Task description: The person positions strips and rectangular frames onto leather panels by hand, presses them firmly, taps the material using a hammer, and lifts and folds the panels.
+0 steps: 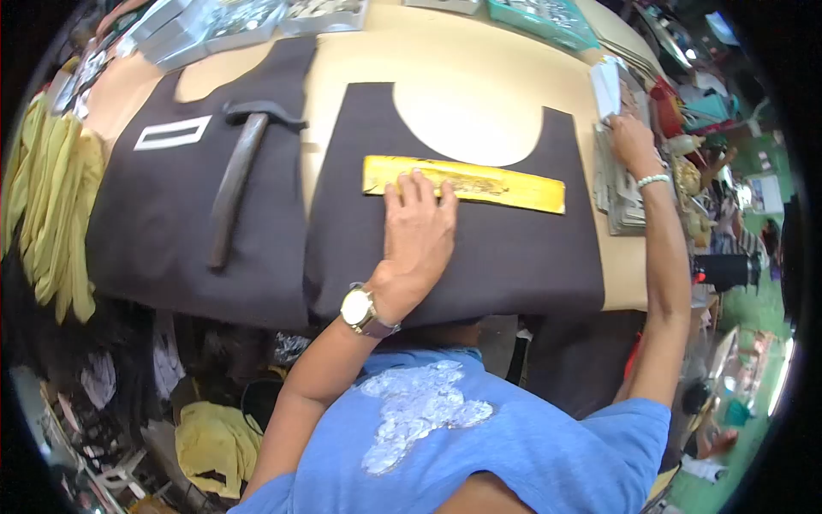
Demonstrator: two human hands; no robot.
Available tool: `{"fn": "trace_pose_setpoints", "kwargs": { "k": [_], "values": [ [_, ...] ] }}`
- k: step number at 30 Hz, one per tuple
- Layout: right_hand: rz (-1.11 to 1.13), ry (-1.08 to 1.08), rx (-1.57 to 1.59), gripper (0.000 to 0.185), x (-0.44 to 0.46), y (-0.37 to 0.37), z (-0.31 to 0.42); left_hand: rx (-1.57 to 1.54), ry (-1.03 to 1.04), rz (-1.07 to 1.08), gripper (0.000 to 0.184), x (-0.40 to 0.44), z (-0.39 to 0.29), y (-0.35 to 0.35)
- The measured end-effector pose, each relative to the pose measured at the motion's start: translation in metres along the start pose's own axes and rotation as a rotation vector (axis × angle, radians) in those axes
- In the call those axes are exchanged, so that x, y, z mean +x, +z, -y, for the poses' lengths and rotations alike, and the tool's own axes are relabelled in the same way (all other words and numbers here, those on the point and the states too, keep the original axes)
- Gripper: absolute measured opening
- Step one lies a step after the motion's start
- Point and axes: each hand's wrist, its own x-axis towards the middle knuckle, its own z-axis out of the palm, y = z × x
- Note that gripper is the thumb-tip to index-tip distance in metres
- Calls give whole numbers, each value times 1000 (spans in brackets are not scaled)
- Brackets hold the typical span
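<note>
My left hand (pixel 419 224) lies with its fingers apart on the lower left part of a long yellow strip (pixel 514 190). Under the strip is a dark fabric piece (pixel 505 257) with a curved cutout at its top. At the right, my right hand (pixel 632 141) is closed at the lower end of a white folded piece (pixel 606 86), above a stack of flat pieces (pixel 623 206). A second dark fabric piece (pixel 154 214) on the left carries a hammer (pixel 233 184) and a white rectangular frame (pixel 171 134).
Grey trays (pixel 325 17) and a green basket (pixel 548 21) of small items line the far table edge. Yellow cloths (pixel 56 197) hang at the left. A black cylindrical object (pixel 726 270) stands beside my right forearm. Parts of other people show at the far right.
</note>
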Motion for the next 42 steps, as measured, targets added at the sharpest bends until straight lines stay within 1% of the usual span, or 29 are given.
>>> {"fn": "trace_pose_setpoints", "kwargs": {
  "k": [2,3,4,5,6,9,12,15,19,20,23,24,25,27,28,30,31,32,33,34,35,37,39,40,41,42],
  "values": [
    [-173,-47,20,18,-5,7,-8,-27,-9,-9,33,-1,1,1],
    [-208,-18,36,18,-6,8,-10,-34,-5,-25,33,-1,1,3],
    [-270,-19,45,14,-11,9,-9,-29,2,-18,33,-1,2,1],
    [-226,14,-1,13,-17,-6,-2,-22,9,-10,33,-1,2,-1],
    [-329,-63,-25,14,-20,1,-7,-52,0,8,33,1,1,-4],
    [-345,-72,10,13,-36,-13,3,-73,-1,47,34,2,1,-6],
    [-517,-184,-13,8,-42,0,1,-60,8,48,35,2,0,-7],
    [-406,-78,21,6,-49,10,3,-51,15,42,35,1,0,-7],
    [-493,-62,64,4,-52,11,5,-32,21,61,35,2,-1,-9],
    [-518,-53,113,4,-53,9,7,-33,22,58,34,2,-1,-9],
    [-556,8,97,4,-60,-9,6,-38,19,51,33,3,-1,-8],
    [-648,-5,45,8,-61,-22,5,-42,17,49,32,3,-1,-7],
    [-694,-25,15,10,-63,-35,6,-46,16,50,31,3,-1,-7],
    [-781,-63,-39,14,-69,-63,12,-108,-9,138,31,8,2,-20],
    [-796,-115,-30,21,-73,-76,18,-138,-25,184,31,12,3,-26],
    [-884,-289,-48,23,-86,-101,42,-309,-48,-2,32,20,8,-31],
    [-961,-408,6,25,-92,-112,59,-389,-62,-95,32,25,12,-34],
    [-984,-478,109,23,-101,-120,82,-878,-218,110,36,30,13,-45],
    [-1039,-591,122,22,-108,-128,100,-1444,-302,255,38,30,11,-48],
    [-1079,-654,178,22,-115,-132,119,-2013,-387,392,40,27,8,-51],
    [-1060,-757,173,22,-120,-137,133,-2313,-413,501,42,25,6,-56],
    [-1012,-830,288,20,-131,-131,158,-2142,-326,556,41,29,1,-71],
    [-980,-728,362,23,-136,-130,166,-2197,-400,581,44,27,-1,-67],
    [-952,-647,391,28,-137,-131,161,-2261,-406,475,41,21,-1,-62],
    [-972,-496,513,36,-135,-123,162,-2254,-445,467,40,20,0,-65],
    [-958,-211,715,37,-138,-121,166,-2252,-479,461,39,22,1,-69]
  ]
}}
